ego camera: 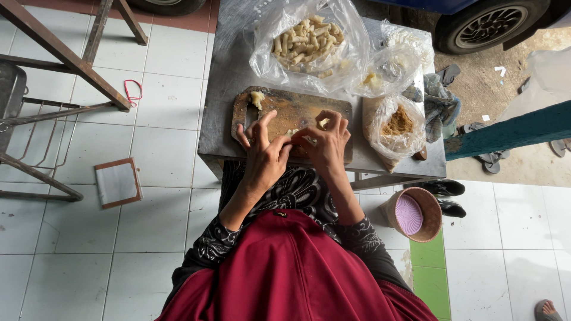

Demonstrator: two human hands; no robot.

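My left hand (262,148) and my right hand (326,141) meet over a dark wooden cutting board (291,106) on a small metal table (226,77). Both hands pinch a small pale piece of dough (294,133) between their fingertips. A bit more pale dough (324,122) shows by my right fingers. A lump of dough (257,98) lies at the board's far left corner. Behind the board a clear plastic bag (306,41) holds several pale rolled sticks.
A bag of brown crumbs (397,123) and another clear bag (386,71) sit at the table's right. On the tiled floor are a woven basket with a purple lid (413,214), black shoes (446,190), a framed mat (117,182) and a metal frame (53,53). Car wheels (488,24) lie beyond.
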